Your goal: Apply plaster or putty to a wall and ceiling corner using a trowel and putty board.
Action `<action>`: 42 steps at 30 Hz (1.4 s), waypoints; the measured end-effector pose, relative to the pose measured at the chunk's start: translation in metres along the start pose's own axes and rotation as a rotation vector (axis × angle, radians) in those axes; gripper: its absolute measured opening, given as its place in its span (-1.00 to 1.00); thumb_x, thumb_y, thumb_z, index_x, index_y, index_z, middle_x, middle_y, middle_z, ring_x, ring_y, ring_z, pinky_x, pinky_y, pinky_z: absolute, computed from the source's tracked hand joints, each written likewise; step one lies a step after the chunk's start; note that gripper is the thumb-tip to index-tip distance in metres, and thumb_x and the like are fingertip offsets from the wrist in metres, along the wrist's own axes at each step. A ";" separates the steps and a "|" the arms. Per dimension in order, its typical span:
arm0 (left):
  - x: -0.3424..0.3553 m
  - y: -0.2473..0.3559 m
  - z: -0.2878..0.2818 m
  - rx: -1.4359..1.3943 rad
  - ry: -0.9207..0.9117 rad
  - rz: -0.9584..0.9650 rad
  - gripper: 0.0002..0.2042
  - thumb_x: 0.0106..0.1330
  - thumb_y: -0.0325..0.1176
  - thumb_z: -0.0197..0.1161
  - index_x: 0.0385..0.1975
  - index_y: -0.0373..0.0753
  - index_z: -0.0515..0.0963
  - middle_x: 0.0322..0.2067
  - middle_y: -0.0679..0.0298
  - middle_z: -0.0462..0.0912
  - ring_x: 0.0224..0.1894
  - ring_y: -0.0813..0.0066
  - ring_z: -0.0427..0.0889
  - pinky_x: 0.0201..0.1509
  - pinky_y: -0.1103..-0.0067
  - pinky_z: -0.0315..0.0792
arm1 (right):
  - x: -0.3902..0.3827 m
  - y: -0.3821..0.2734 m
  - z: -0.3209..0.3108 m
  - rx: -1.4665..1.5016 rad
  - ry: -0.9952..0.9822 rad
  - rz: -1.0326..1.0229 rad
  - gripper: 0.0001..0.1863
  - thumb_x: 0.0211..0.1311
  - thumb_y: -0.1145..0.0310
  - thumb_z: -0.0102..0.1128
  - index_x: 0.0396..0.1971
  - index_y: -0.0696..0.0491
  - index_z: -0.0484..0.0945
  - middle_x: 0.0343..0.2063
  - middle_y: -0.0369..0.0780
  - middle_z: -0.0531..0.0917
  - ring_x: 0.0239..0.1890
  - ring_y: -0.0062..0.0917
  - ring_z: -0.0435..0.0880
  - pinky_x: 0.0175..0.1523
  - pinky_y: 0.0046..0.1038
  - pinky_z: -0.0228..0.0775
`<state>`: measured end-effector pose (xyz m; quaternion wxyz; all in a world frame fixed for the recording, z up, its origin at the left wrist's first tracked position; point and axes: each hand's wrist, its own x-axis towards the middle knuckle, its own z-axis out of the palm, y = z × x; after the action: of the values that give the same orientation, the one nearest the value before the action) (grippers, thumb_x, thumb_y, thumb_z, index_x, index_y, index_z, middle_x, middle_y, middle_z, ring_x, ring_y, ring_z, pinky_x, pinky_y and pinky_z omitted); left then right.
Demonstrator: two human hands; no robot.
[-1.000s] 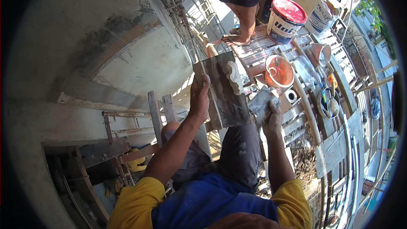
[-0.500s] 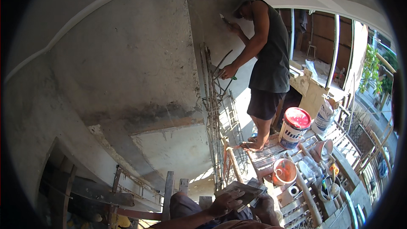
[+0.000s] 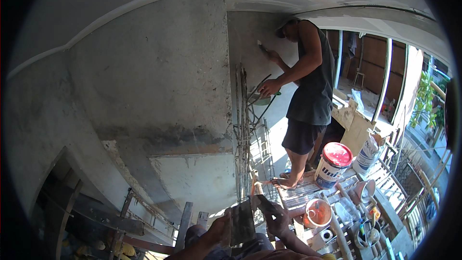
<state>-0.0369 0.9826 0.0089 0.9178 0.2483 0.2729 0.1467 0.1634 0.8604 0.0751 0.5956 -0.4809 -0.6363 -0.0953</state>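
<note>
My left hand (image 3: 219,229) is closed on the near-left edge of a flat rectangular plate (image 3: 242,222), dark and smeared, held tilted up above my lap. To its right, my right hand (image 3: 279,222) grips a dark flat-bladed tool (image 3: 263,203), its blade pointing up and left beside the plate. The tool's handle is hidden in my fingers. Ahead, a co-worker (image 3: 313,86) stands barefoot, facing the grey wall (image 3: 154,77). One of their hands raises a small putty knife (image 3: 261,45); the other holds a flat piece with a green end (image 3: 262,100).
Steel rebar cages (image 3: 243,130) rise between me and the co-worker. On the slatted platform at right stand a lidded paint bucket (image 3: 331,166), a white sack (image 3: 368,156), an open orange-stained bucket (image 3: 317,213) and a tool bucket (image 3: 368,233). Wooden framing (image 3: 70,212) lies lower left.
My hands have drawn apart; the plate has turned more upright and moved left, and the flat-bladed tool has come up clear of it. The view has tilted up slightly.
</note>
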 end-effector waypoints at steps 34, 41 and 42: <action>-0.073 -0.037 -0.169 0.889 1.157 1.054 -0.27 0.33 0.03 0.01 0.34 -0.20 -0.13 0.30 -0.06 0.04 0.28 -0.17 0.12 0.28 0.26 0.17 | 0.514 -0.003 -0.084 1.224 0.147 0.197 -0.60 0.28 0.56 -0.24 0.11 0.34 0.07 0.06 0.11 0.31 0.10 -0.02 0.40 0.17 0.00 0.36; -0.152 -0.078 -0.174 0.882 1.671 1.148 -0.39 0.41 -0.14 -0.06 0.25 -0.49 -0.01 0.19 -0.30 0.17 0.23 -0.20 0.21 0.26 0.24 0.19 | 0.649 -0.027 -0.091 1.278 0.256 0.071 -0.62 0.33 0.53 -0.38 0.05 0.48 0.05 0.07 0.22 0.24 0.14 0.10 0.31 0.20 0.09 0.31; -0.153 -0.077 -0.176 0.887 1.686 1.152 -0.39 0.41 -0.13 -0.06 0.25 -0.49 -0.02 0.19 -0.31 0.17 0.22 -0.20 0.21 0.26 0.24 0.19 | 0.656 -0.042 -0.102 1.301 0.306 0.085 -0.63 0.34 0.53 -0.39 0.04 0.49 0.06 0.06 0.23 0.26 0.13 0.11 0.31 0.19 0.07 0.34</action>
<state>-0.2508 0.9223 -0.0951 0.0631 0.4647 0.6814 0.5619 0.3140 1.0952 0.6794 0.8511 -0.0297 -0.4529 0.2641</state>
